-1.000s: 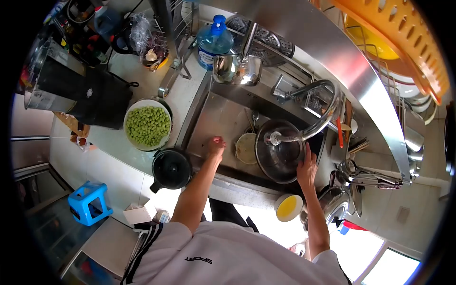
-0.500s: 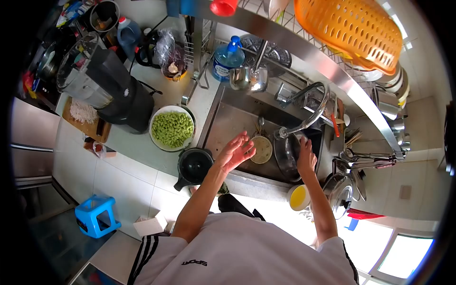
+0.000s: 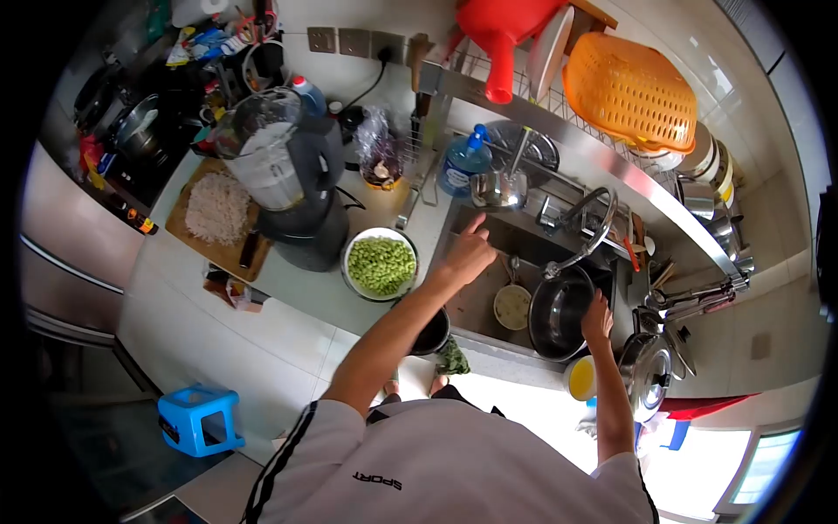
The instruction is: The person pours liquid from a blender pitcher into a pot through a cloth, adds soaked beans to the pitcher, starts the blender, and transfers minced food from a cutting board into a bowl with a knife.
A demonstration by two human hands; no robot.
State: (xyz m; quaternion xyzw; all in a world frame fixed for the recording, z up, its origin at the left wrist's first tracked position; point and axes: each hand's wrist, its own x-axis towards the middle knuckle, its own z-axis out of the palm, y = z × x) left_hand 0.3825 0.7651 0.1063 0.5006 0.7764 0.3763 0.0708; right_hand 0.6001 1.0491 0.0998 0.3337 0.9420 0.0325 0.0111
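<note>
- A brown wooden board [image 3: 223, 255] is lying at the counter's left end, bearing a loose, stringy heap of pale shreds [image 3: 218, 208]; a dark knife handle [image 3: 250, 249] is resting near its edge.
- Next to it, a black plastic food processor [image 3: 305, 236] is standing with its clear bowl [image 3: 269, 170] containing something whitish.
- A round white bowl [image 3: 344, 264] is sitting on the counter, holding a mound of small, smooth green beans [image 3: 381, 266].
- A round black pot [image 3: 432, 336] is showing partly from under the left forearm, its contents impossible to make out.
- The left hand [image 3: 471, 253] is hovering over the left side of the brushed-metal sink [image 3: 471, 306], empty – index finger extending, other fingers loosely curling. It is staying apart from the right hand.
- A small round pan [image 3: 512, 306] with a pale inside is lying in the sink.
- A deep, dark, glossy metal basin [image 3: 559, 319] is sitting in the sink's right part, near the end of the curved silvery faucet [image 3: 602, 223].
- The right hand [image 3: 598, 320] is clamping on the basin's right rim – only slightly open, fingers closing around the edge.
- Beyond the sink's near edge, a white bowl [image 3: 580, 379] is showing yellow inside; whether that is contents or colouring is hard to tell.
</note>
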